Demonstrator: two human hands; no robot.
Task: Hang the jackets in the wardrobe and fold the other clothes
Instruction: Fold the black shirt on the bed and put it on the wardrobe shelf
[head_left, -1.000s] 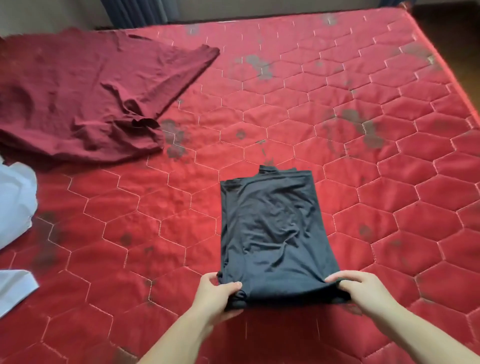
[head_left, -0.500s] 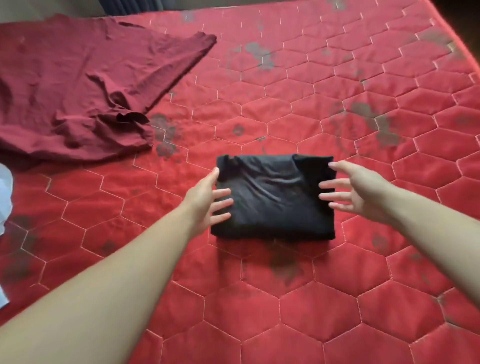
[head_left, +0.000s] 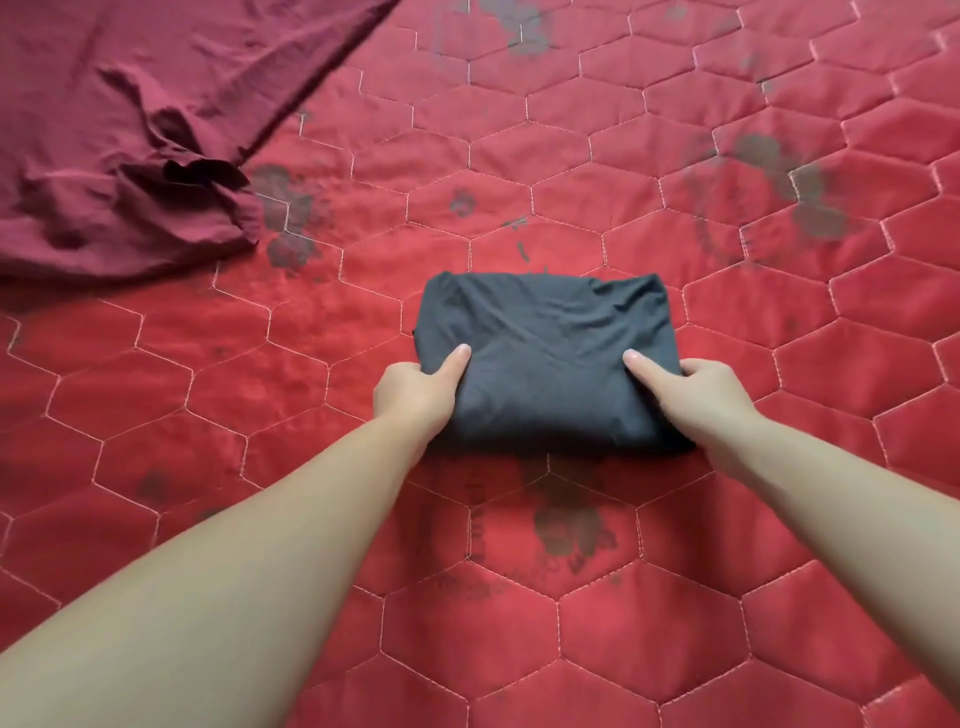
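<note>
A black garment (head_left: 545, 332), folded into a compact rectangle, lies on the red quilted mattress (head_left: 675, 597) in the middle of the head view. My left hand (head_left: 415, 387) grips its left side, thumb on top and fingers tucked underneath. My right hand (head_left: 685, 389) grips its right side the same way, thumb lying on the cloth. A dark red garment (head_left: 130, 130) lies spread and crumpled at the upper left, apart from both hands.
The mattress has hexagonal stitching and dark stains. It stretches past the view on all sides.
The black garment was folded in half away from me into a smaller rectangle. My hands let go, hovered open beside it, and now grip its two sides.
</note>
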